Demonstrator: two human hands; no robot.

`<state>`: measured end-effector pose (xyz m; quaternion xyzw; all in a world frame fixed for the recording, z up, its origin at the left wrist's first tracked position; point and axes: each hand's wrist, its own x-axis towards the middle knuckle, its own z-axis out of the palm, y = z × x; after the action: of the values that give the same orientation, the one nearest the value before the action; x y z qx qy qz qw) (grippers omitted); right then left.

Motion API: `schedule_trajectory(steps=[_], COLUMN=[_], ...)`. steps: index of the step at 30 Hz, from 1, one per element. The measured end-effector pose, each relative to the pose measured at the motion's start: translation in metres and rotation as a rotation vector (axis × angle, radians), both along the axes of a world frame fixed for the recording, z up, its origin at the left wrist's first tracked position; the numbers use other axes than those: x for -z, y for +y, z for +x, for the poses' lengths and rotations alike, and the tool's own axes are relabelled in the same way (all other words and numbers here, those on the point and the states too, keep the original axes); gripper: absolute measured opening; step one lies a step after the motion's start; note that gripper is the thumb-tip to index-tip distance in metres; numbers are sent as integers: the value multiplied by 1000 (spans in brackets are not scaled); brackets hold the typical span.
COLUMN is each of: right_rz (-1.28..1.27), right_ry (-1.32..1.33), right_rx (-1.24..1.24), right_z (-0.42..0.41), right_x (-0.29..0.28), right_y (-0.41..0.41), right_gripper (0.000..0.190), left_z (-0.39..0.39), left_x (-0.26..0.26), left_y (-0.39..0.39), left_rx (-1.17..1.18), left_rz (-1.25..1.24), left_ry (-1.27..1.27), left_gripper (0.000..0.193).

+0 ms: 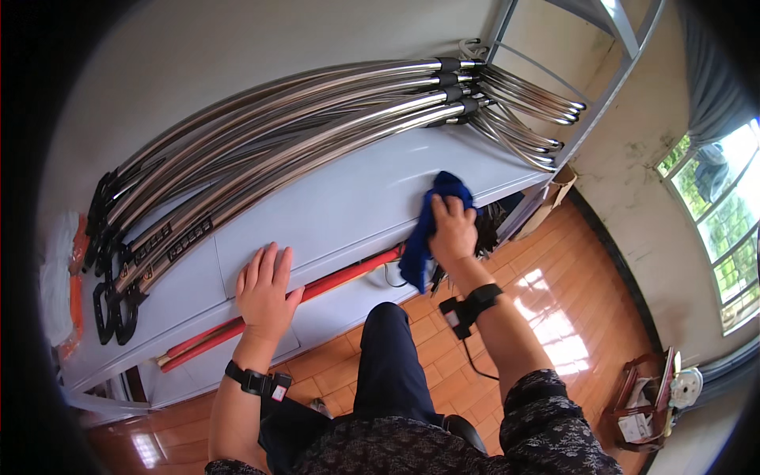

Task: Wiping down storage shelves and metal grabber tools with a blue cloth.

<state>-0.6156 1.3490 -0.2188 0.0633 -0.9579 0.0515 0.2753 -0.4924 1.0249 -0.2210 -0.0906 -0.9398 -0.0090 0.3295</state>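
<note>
My right hand (455,228) grips a bunched dark blue cloth (420,243) at the front edge of a pale grey metal shelf (356,196). Part of that cloth lies on the shelf top, and the rest hangs over the edge. Further left, my left hand (265,291) rests palm down on the shelf's front edge with nothing in it. Behind both hands lie several long steel poles (332,142), apparently restraint forks, with black handles (116,314) at the left and curved steel prongs (528,142) at the right.
On the lower level lie red rolled or rod-like items (344,273). A clear plastic bag (59,279) with orange parts sits at the shelf's left end. The rack's upright (605,95) rises at the right. A reddish-brown holder (638,404) stands on the tiled floor near the wall.
</note>
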Motion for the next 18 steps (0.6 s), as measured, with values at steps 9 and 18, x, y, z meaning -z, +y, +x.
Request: schedule_trajectory(steps=[9,18], right_rz=[117,136], right_ry=[-128,-75], right_rx=[-473,-599], right_z=[81,70], right_x=[-24,-36], right_y=[-130,-124], right_gripper=[70,61], left_z=[8,41], left_x=[1,12], left_y=[-10,-11], left_rx=[69,164], left_rz=[92,140], left_ry=[-160,-121], left_gripper=[75,76])
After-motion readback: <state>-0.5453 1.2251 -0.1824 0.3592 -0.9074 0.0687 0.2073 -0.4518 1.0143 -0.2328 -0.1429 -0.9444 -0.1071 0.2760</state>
